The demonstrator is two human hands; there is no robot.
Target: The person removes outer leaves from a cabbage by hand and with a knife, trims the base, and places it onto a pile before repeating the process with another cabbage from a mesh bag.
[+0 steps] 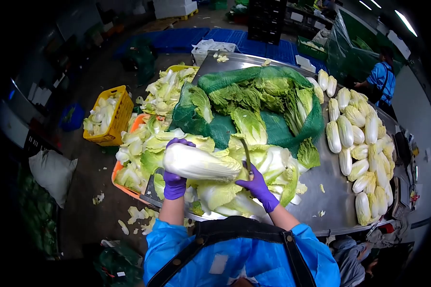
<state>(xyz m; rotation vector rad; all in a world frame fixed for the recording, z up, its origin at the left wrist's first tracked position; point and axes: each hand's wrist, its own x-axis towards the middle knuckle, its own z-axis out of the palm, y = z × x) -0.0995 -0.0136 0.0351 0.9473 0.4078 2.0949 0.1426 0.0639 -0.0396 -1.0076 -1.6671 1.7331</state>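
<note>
My left hand [174, 184], in a purple glove, is closed around the base end of a trimmed napa cabbage [201, 162]. The cabbage lies sideways, its pale leafy end pointing right. In my right purple-gloved hand [259, 188] is a knife with a slim, curved blade [247, 154], standing up beside the leafy end of the cabbage. Below both hands, loose cabbage leaves [215, 196] cover the front of the metal table [316, 191]. Behind them lies an opened green mesh sack [277, 125] with untrimmed cabbages [249, 125] in it.
Trimmed cabbages [359, 138] are piled on the table's right side. At the left, an orange crate [124, 184] overflows with leaves, and a yellow crate [122, 117] holds pale pieces. Fallen leaves [139, 214] litter the floor. A person in blue [382, 79] is at the far right.
</note>
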